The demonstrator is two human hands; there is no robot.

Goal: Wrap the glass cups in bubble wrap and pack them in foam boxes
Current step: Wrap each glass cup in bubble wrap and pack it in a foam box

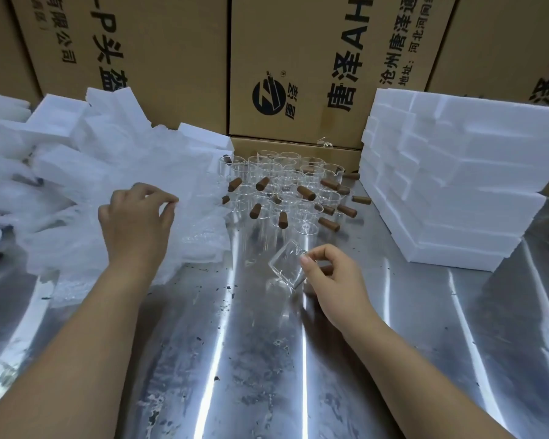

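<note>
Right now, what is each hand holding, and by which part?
The right hand holds a tilted glass cup at its handle side; the left hand pinches bubble wrap.

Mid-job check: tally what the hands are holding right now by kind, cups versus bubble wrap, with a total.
Glass cup: 1, held by the right hand
Bubble wrap: 1 piece, pinched by the left hand
Total: 2

Two grips are showing: the left grip (pixel 137 213) and the right grip (pixel 330 274). One glass cup (pixel 287 267) is sitting in the right grip. Roughly twenty more wooden-handled cups (pixel 286 185) are standing clustered on the one counter (pixel 267 359), overlapping too much for an exact count. One heap of bubble wrap (pixel 61 248) is lying at the left. Foam boxes are sitting in two groups, a left pile (pixel 54 112) and a right stack (pixel 457 185), neither countable. At least five cardboard cartons (pixel 298 58) are standing behind.
</note>
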